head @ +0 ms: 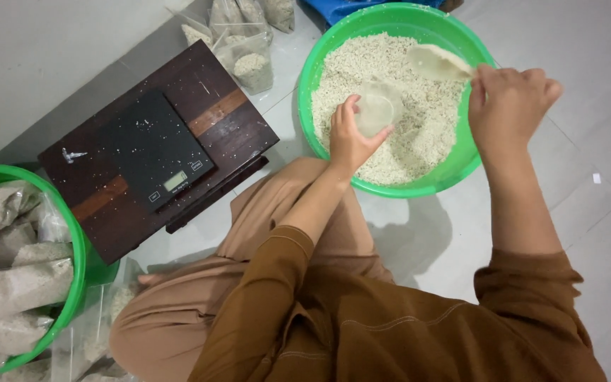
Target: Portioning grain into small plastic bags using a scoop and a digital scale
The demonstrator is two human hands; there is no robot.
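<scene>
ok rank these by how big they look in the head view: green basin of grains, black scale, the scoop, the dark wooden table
1. Dark brown wooden low table
2. Round green plastic basin of white grains, close behind; it lies farther from the camera, so the top two are unsure
3. Flat black digital scale
4. Pale plastic scoop in the right hand

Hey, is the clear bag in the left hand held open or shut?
Open. The left hand holds the bag with its mouth spread wide over the grain in the green basin.
</scene>
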